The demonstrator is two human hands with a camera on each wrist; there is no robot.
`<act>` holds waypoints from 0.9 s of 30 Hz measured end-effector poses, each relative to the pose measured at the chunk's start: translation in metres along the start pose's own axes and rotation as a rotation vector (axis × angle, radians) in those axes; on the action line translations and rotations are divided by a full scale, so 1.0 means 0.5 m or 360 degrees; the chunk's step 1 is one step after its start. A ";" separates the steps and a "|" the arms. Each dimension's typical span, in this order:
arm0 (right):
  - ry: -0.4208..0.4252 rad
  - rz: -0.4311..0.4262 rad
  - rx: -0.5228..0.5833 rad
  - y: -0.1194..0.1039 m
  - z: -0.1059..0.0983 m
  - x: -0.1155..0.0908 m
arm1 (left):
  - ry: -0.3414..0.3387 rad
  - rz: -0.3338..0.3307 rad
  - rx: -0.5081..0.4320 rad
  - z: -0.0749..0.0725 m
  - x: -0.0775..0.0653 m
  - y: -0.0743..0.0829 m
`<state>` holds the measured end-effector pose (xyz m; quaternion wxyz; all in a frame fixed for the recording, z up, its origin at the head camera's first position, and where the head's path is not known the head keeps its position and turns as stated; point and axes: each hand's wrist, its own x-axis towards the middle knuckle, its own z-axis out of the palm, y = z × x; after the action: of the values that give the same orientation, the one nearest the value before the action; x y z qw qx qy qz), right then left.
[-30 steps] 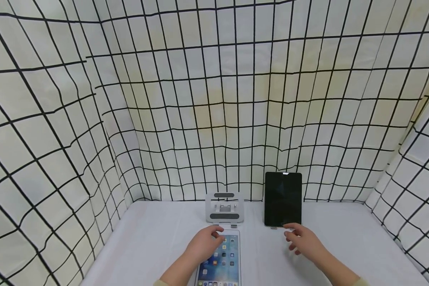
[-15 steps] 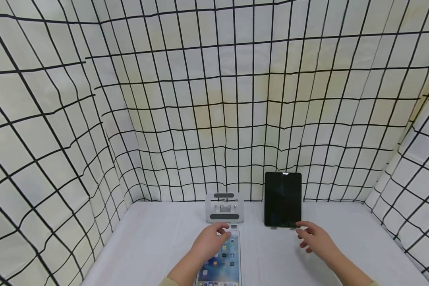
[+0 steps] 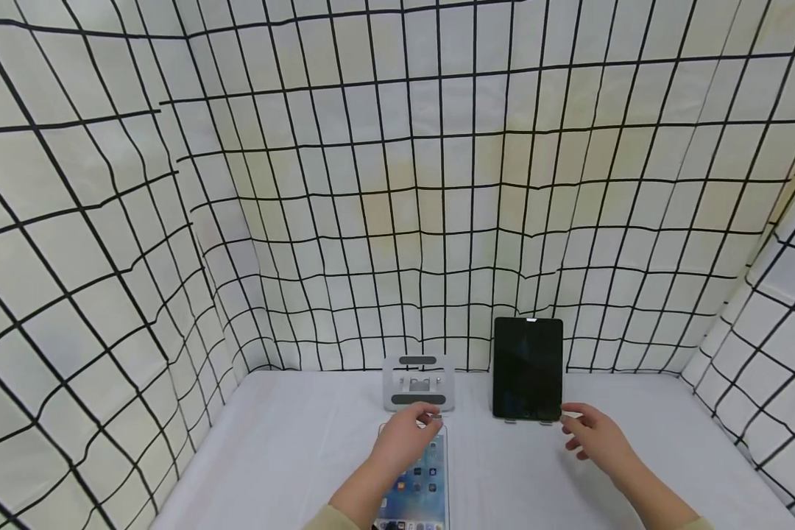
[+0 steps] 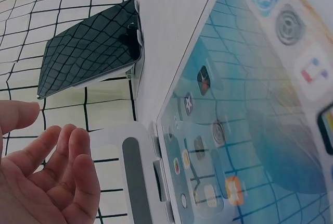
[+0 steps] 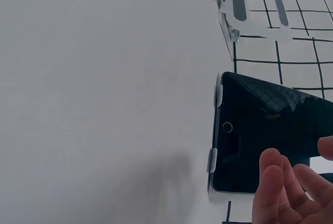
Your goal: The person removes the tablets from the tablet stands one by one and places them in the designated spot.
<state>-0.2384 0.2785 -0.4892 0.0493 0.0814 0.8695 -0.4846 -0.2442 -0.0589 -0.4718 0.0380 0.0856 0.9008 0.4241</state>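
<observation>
A white-framed tablet [image 3: 430, 489] with a lit home screen of app icons lies flat on the table in front. Above its far end hovers my left hand [image 3: 404, 438], fingers loosely bent; in the left wrist view the left hand [image 4: 57, 174] has nothing between thumb and fingers. Behind it stands a white tablet stand [image 3: 391, 375] with grey pads, bearing nothing. A tablet with a dark screen [image 3: 528, 368] leans upright on a similar stand to the right. My right hand [image 3: 596, 440], fingers loosely bent and holding nothing, is beside its lower right corner.
White cloth covers the table [image 3: 285, 442]. White walls with a black grid [image 3: 344, 250] rise at the back and both sides, close behind the stands. The two stands have a gap between them.
My left hand has moved right and forward over the lit tablet's far end. The right hand has shifted right, from below the dark tablet's bottom edge to its lower right corner.
</observation>
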 end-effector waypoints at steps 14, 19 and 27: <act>0.0090 -0.0121 0.0055 0.010 -0.022 0.035 | 0.0235 -0.0036 -0.0257 0.050 0.046 0.045; 0.0124 -0.0134 0.0108 0.010 -0.028 0.053 | 0.0246 -0.0035 -0.0293 0.064 0.059 0.055; 0.0172 -0.0140 0.0126 0.006 -0.036 0.069 | 0.0237 -0.0032 -0.0357 0.080 0.074 0.063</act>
<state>-0.2717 0.2985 -0.4882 -0.0223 0.0710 0.8538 -0.5153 -0.2710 -0.0020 -0.4729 -0.0152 0.0400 0.8489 0.5268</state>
